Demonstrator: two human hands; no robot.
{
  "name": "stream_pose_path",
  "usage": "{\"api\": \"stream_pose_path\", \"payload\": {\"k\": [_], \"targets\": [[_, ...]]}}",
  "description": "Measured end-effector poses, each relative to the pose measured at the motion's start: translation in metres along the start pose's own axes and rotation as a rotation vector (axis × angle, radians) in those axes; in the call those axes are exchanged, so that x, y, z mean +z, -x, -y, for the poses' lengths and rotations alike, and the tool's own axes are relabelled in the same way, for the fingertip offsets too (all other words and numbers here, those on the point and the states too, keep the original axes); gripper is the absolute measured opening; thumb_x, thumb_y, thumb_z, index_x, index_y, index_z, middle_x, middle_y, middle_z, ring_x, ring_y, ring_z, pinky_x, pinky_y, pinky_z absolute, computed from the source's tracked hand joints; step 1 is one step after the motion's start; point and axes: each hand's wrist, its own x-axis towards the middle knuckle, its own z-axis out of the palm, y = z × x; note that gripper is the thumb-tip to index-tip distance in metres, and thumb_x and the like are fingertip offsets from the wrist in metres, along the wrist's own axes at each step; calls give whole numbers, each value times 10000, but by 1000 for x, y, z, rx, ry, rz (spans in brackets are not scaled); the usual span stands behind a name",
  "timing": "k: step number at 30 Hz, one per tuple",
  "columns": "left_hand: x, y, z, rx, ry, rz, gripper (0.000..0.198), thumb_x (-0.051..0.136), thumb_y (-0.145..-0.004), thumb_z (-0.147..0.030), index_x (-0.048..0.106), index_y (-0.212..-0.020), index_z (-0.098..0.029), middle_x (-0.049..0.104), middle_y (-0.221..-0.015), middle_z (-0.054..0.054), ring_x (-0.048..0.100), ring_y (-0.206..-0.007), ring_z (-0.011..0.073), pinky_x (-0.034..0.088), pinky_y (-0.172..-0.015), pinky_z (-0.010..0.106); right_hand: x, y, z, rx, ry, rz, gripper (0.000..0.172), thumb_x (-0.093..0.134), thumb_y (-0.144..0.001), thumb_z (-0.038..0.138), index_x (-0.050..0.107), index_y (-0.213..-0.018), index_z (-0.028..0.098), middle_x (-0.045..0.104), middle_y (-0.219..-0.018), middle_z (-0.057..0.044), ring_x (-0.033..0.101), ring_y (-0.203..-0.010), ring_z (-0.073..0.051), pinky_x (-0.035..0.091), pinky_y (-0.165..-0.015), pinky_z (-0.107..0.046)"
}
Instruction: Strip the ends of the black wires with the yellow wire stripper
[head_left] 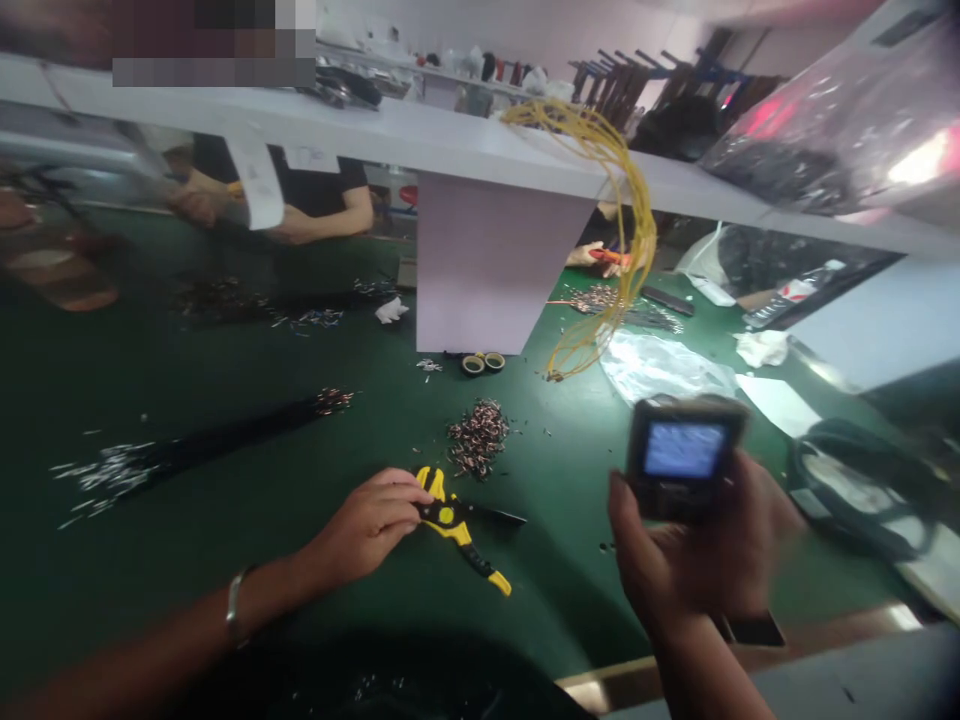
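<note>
My left hand (379,520), with a metal bracelet on its wrist, has its fingers closed on the head end of a yellow and black hand tool (448,515), whose handles point right over the green table (300,560). On the right, my right hand (697,540) holds up a small black device (684,455) with a lit screen. Beyond the tool lies a pile of small copper-coloured pieces (478,437). A bundle of black wires (232,435) stretches across the table at the left.
A white shelf (360,130) crosses the view, with yellow wire (637,190) hanging off it. Two tape rolls (484,363) sit by the shelf's support (495,260). Clear plastic (664,365) and coiled dark tubing (862,490) lie right. Other people's hands (300,225) show behind.
</note>
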Motion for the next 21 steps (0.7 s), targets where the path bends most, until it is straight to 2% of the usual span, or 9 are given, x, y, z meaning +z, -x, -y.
{"api": "stream_pose_path", "payload": {"k": [1,3,4,6,9,12,16,19,21], "targets": [[0,0,1,1,-1,5,177,550,-862,-82,680,-801,-184,733,-997,54,611,-1010,189,534,-866,337,13,-2,-3,-39,-6,-68,662,783,-688,364,566,-1263,120,551,-1028,-140,558,-968,-339,478,-870,-531],[-1,0,2,8,-4,7,176,549,-860,-82,670,-781,-184,734,-994,51,614,-1011,189,531,-869,339,37,-4,-15,-83,-86,-61,629,725,-748,301,519,-1327,168,545,-1106,-131,565,-1008,-305,491,-885,-483],[-2,0,2,10,-6,6,178,547,-861,-82,668,-780,-185,734,-995,50,615,-1011,188,530,-870,339,48,-5,-23,-54,-104,-26,616,697,-762,285,506,-1339,180,541,-1126,-128,560,-1033,-298,488,-896,-473],[-2,0,2,9,-9,3,181,545,-866,-86,670,-785,-187,734,-1003,48,615,-1014,187,527,-872,338,66,-4,-42,48,-90,134,607,667,-749,280,513,-1327,171,551,-1146,-135,543,-1074,-303,481,-908,-458],[-2,-1,2,4,-10,-3,180,550,-870,-101,683,-792,-193,735,-1006,49,619,-1011,189,527,-866,334,87,-2,-67,217,-34,290,597,630,-709,314,540,-1283,179,566,-1133,-125,546,-1046,-295,481,-881,-438],[-2,-4,2,1,-10,-21,185,555,-871,-120,698,-788,-202,742,-985,45,630,-986,189,532,-852,331,105,1,-85,295,0,423,593,595,-697,331,541,-1263,163,567,-1136,-136,540,-1017,-288,473,-857,-421],[-2,-6,1,-35,12,-43,167,579,-858,-152,718,-787,-210,755,-904,37,649,-922,189,539,-834,337,122,3,-104,318,87,546,600,566,-692,360,549,-1244,125,575,-1100,-159,522,-1004,-295,451,-844,-407],[-2,-5,0,-184,9,-86,147,602,-852,-205,747,-831,-222,753,-828,42,649,-871,196,528,-832,356,130,7,-117,326,191,606,598,581,-682,383,570,-1225,132,587,-1064,-154,514,-998,-305,435,-841,-410],[-3,-4,0,-277,9,-100,138,620,-840,-222,751,-796,-222,749,-805,44,644,-856,197,516,-822,351,135,9,-124,369,260,645,605,600,-684,405,577,-1225,134,581,-1049,-158,524,-965,-307,430,-822,-414]]}}
